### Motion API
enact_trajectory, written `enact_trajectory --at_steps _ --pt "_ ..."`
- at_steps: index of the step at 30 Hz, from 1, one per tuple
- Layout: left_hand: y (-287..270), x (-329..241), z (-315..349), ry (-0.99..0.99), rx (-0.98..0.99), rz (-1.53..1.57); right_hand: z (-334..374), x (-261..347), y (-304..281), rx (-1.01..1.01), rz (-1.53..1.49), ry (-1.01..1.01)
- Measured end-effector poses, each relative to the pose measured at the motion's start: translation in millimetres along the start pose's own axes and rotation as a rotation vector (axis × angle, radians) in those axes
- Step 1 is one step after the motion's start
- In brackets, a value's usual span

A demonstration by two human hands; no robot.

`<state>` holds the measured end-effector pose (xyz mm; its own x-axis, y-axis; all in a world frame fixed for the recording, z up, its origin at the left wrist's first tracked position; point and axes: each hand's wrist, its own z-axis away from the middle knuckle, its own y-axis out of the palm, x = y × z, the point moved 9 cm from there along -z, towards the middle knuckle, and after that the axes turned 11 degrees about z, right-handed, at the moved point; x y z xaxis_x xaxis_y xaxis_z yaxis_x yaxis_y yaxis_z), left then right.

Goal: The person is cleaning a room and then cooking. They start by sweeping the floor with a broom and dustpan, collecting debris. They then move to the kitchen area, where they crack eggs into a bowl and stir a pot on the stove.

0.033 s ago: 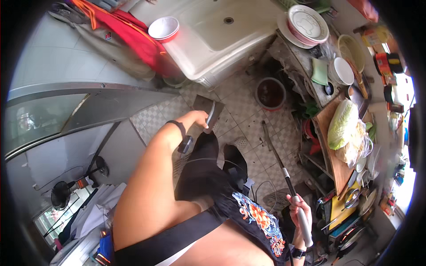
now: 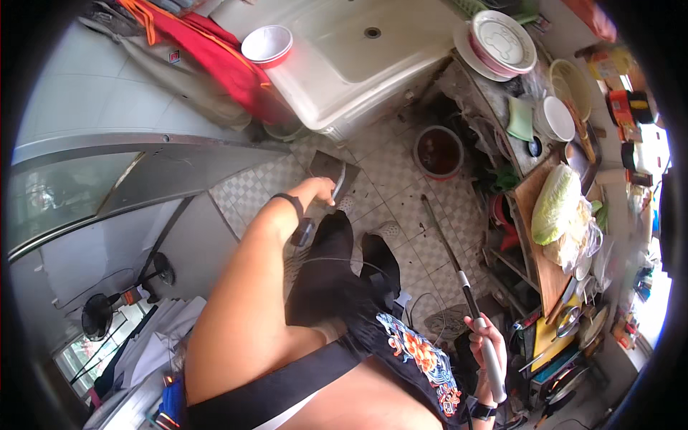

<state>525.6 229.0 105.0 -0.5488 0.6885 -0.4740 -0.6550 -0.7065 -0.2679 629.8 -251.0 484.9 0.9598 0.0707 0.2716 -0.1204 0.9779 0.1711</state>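
Note:
My left hand (image 2: 325,190) reaches down to the floor, its fingers closed round the pale handle of a grey dustpan (image 2: 326,165). The dustpan lies on the checked tiles just ahead of my shoes. On the right, my right hand (image 2: 486,340) grips the grey upper end of a long-handled broom (image 2: 468,295). The broom slants forward and left, its dark lower end on or near the floor; that end looks thin, and its bristles cannot be made out. Small dark bits of debris (image 2: 422,228) are scattered on the tiles between dustpan and broom.
A bucket (image 2: 438,152) of dark liquid stands ahead. Beyond it is a white sink (image 2: 315,100) with a bowl (image 2: 267,44) on its edge. At right, a cabbage (image 2: 556,204) lies on a wooden board (image 2: 528,193). A metal-framed panel (image 2: 215,168) closes the left side.
The broom's lower end has shifted slightly and now looks thinner and straighter. My left hand and the dustpan stay almost where they were.

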Motion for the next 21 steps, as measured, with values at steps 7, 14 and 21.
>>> enact_trajectory --at_steps 7,14,21 --pt "-49 59 -1 -0.341 -0.298 -0.146 29 43 77 -0.117 0.532 -0.036" --pt "-67 100 -2 -0.231 -0.577 0.302 11 71 194 0.014 0.711 -0.059" --pt "-46 88 41 0.035 -0.688 0.686 -41 69 281 0.282 0.896 -0.009"
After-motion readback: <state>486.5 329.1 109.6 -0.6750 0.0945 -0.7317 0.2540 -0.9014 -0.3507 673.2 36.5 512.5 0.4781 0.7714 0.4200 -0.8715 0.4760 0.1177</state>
